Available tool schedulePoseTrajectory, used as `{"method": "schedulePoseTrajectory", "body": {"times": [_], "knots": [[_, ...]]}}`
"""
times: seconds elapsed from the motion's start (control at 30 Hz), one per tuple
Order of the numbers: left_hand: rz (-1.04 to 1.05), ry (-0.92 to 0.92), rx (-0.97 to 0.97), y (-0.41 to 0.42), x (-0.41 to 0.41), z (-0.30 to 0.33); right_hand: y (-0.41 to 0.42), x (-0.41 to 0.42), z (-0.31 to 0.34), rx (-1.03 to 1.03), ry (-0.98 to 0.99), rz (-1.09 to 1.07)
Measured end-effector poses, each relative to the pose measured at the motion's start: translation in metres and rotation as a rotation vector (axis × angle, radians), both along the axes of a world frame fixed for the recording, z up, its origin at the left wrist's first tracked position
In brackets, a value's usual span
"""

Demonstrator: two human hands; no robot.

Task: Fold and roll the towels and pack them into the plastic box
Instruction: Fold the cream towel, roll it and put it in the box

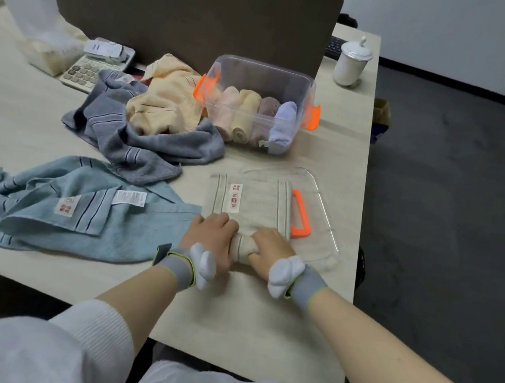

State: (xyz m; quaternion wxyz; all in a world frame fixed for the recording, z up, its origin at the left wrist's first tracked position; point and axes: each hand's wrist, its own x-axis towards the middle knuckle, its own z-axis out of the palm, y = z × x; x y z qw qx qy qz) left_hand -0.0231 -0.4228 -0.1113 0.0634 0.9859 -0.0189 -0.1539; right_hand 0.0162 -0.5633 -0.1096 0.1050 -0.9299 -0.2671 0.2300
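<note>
A folded beige towel (251, 205) lies on the table in front of me, its near end rolled up. My left hand (212, 238) and my right hand (270, 248) both grip that roll, fingers curled over it. Part of the towel rests on the clear lid (322, 205) with an orange handle. Behind it stands the clear plastic box (260, 74) with orange latches, holding several rolled towels side by side. Loose towels lie to the left: a light blue one (84, 216), a grey one (143, 144) and a yellow one (167, 103).
A calculator (92, 69) and a tissue pack (45, 38) sit at the back left. A white lidded cup (352, 62) stands at the back right, near the table's right edge (363, 204). A brown partition (187, 10) rises behind the box.
</note>
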Motion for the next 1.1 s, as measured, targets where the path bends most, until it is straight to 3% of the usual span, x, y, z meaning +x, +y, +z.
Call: {"method": "schedulePoseTrajectory", "body": {"times": [0.07,0.17,0.3,0.37,0.43,0.5,0.6,0.73,0.8,0.87,0.93,1.0,1.1], "knots": [[-0.127,-0.090,0.078,0.004,-0.008,-0.003,0.005,0.012,0.009,0.023,0.132,-0.102],[-0.107,0.081,0.120,0.010,0.009,-0.002,0.010,0.023,0.015,-0.027,0.243,-0.148],[0.035,0.308,-0.008,0.018,0.049,-0.006,0.015,0.008,0.007,-0.140,-0.328,0.003],[0.130,0.402,-0.143,0.022,0.058,-0.003,0.017,0.001,0.002,-0.160,-0.404,0.074],[0.140,0.448,-0.211,0.025,0.067,-0.001,0.020,0.007,0.002,-0.160,-0.404,0.076],[0.070,0.358,-0.140,0.022,0.064,0.005,0.022,0.022,0.010,-0.193,-0.382,0.079],[-0.130,0.141,0.055,0.024,0.055,0.001,0.031,0.053,0.014,-0.194,-0.079,0.048],[-0.182,0.115,0.111,0.031,0.068,0.000,0.040,0.081,0.021,-0.218,0.198,-0.112],[-0.092,0.189,0.075,0.027,0.084,0.000,0.037,0.079,0.019,-0.172,0.140,-0.141],[0.022,0.272,0.046,0.028,0.099,0.000,0.034,0.067,0.012,-0.097,-0.199,-0.015],[0.010,0.369,-0.005,0.033,0.109,-0.003,0.027,0.053,0.005,-0.116,-0.338,0.066],[0.002,0.460,-0.072,0.038,0.116,0.002,0.026,0.050,-0.002,-0.170,-0.357,0.102],[-0.006,0.503,-0.116,0.037,0.119,0.006,0.036,0.068,0.007,-0.251,-0.173,0.075]]}}
